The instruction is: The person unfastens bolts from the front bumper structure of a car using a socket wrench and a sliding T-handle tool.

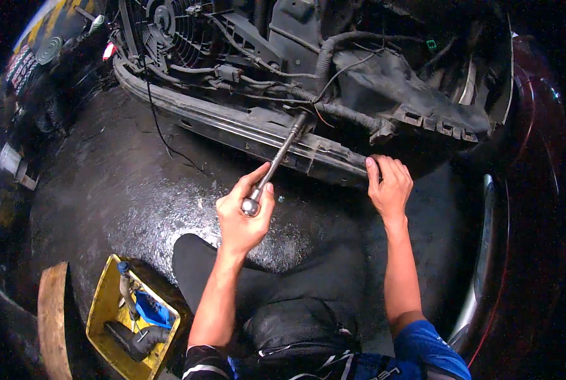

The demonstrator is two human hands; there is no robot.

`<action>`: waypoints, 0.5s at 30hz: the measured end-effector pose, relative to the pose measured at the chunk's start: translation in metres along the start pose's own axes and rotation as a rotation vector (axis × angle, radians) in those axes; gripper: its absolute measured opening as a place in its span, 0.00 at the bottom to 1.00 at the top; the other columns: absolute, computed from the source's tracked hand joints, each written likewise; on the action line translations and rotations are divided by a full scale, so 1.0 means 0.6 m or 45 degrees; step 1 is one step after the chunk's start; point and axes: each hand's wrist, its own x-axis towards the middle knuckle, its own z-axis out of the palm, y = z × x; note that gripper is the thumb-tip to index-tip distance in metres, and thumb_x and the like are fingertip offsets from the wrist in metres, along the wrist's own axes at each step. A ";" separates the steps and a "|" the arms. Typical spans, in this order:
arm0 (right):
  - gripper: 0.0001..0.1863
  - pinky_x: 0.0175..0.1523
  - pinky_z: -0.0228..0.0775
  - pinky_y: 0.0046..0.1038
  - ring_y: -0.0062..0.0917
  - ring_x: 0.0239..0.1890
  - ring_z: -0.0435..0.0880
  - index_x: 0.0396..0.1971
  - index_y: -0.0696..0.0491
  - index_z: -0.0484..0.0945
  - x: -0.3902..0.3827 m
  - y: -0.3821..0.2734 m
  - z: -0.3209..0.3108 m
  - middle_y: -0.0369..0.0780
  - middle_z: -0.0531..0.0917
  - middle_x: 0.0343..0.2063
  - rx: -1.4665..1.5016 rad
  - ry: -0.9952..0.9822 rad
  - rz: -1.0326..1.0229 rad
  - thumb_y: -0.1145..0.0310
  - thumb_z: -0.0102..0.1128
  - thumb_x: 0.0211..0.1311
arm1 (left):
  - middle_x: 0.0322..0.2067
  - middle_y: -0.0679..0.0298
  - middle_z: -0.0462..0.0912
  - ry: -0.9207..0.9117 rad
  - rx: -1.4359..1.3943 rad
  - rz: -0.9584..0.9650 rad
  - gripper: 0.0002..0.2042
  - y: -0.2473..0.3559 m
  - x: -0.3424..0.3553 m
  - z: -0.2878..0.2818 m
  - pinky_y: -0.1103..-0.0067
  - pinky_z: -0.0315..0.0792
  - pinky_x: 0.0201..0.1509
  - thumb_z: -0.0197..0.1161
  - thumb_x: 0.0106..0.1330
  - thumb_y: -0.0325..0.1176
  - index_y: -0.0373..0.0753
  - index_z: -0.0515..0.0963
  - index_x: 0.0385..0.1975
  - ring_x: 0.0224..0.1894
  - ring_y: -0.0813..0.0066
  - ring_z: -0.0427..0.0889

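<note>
My left hand [242,218] is closed around a long chrome socket wrench [282,154], its round end resting between thumb and fingers. The shaft slants up and away, and its dark far tip meets the upper side of a dirty metal crossbar [226,130] at the front of a vehicle. What the tip sits on is too dark to tell. My right hand [391,183] grips the right end of the same crossbar, thumb on the near side and fingers bent over the edge.
Behind the crossbar are a radiator fan [175,25], a ribbed hose [346,113] and loose wiring. A thin black cable [156,120] hangs to the wet floor. At lower left stand a yellow bin [99,310] with tools and a wooden board [53,316]. A dark red panel [530,209] lies right.
</note>
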 end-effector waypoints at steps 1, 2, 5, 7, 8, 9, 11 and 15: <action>0.10 0.36 0.69 0.36 0.36 0.28 0.79 0.30 0.52 0.81 0.000 -0.003 -0.001 0.40 0.81 0.24 -0.005 -0.004 -0.005 0.62 0.61 0.65 | 0.22 0.67 0.81 -0.070 0.162 0.251 0.18 -0.011 0.006 -0.009 0.84 0.69 0.23 0.67 0.61 0.26 0.36 0.80 0.52 0.18 0.83 0.77; 0.10 0.36 0.68 0.36 0.36 0.28 0.79 0.29 0.52 0.81 0.001 -0.006 -0.001 0.40 0.81 0.24 -0.009 -0.008 0.009 0.62 0.61 0.65 | 0.23 0.65 0.82 -0.138 0.326 0.501 0.20 -0.024 0.017 -0.022 0.82 0.71 0.23 0.67 0.59 0.26 0.36 0.79 0.54 0.18 0.78 0.79; 0.10 0.36 0.69 0.36 0.36 0.28 0.79 0.29 0.53 0.81 0.003 -0.006 -0.005 0.40 0.82 0.24 -0.023 0.004 0.011 0.62 0.61 0.66 | 0.18 0.68 0.70 -0.397 0.839 1.020 0.26 -0.048 0.054 -0.066 0.76 0.71 0.23 0.66 0.56 0.27 0.37 0.75 0.59 0.17 0.75 0.75; 0.10 0.36 0.69 0.35 0.36 0.28 0.79 0.29 0.53 0.81 0.004 -0.009 -0.004 0.41 0.82 0.25 -0.010 0.023 -0.002 0.62 0.60 0.66 | 0.19 0.70 0.68 -0.419 1.025 1.112 0.26 -0.049 0.073 -0.087 0.76 0.69 0.23 0.64 0.58 0.29 0.38 0.74 0.60 0.18 0.76 0.74; 0.11 0.36 0.69 0.36 0.36 0.28 0.79 0.29 0.53 0.81 0.005 -0.011 -0.003 0.41 0.82 0.25 -0.001 0.021 0.009 0.62 0.60 0.66 | 0.17 0.68 0.68 -0.386 0.938 1.029 0.23 -0.063 0.076 -0.084 0.76 0.69 0.23 0.64 0.61 0.29 0.38 0.75 0.59 0.18 0.75 0.74; 0.11 0.36 0.69 0.36 0.37 0.29 0.79 0.29 0.53 0.81 0.004 -0.009 -0.003 0.41 0.83 0.26 -0.003 0.018 0.024 0.62 0.60 0.66 | 0.16 0.69 0.67 -0.349 0.612 0.782 0.21 -0.060 0.073 -0.073 0.76 0.69 0.22 0.62 0.64 0.30 0.38 0.75 0.59 0.17 0.76 0.73; 0.11 0.36 0.69 0.36 0.37 0.29 0.80 0.29 0.53 0.81 0.000 -0.006 0.001 0.41 0.83 0.26 -0.020 0.000 0.030 0.62 0.60 0.66 | 0.13 0.75 0.62 -0.294 -0.152 -0.090 0.16 -0.040 0.060 -0.047 0.77 0.64 0.17 0.58 0.71 0.33 0.37 0.76 0.57 0.12 0.81 0.65; 0.11 0.37 0.70 0.36 0.37 0.30 0.80 0.29 0.54 0.81 0.002 -0.010 0.000 0.41 0.83 0.27 -0.006 -0.010 0.039 0.62 0.60 0.66 | 0.13 0.77 0.55 -0.269 -1.799 -1.157 0.21 -0.059 0.032 -0.032 0.85 0.47 0.10 0.51 0.74 0.42 0.29 0.75 0.56 0.10 0.89 0.50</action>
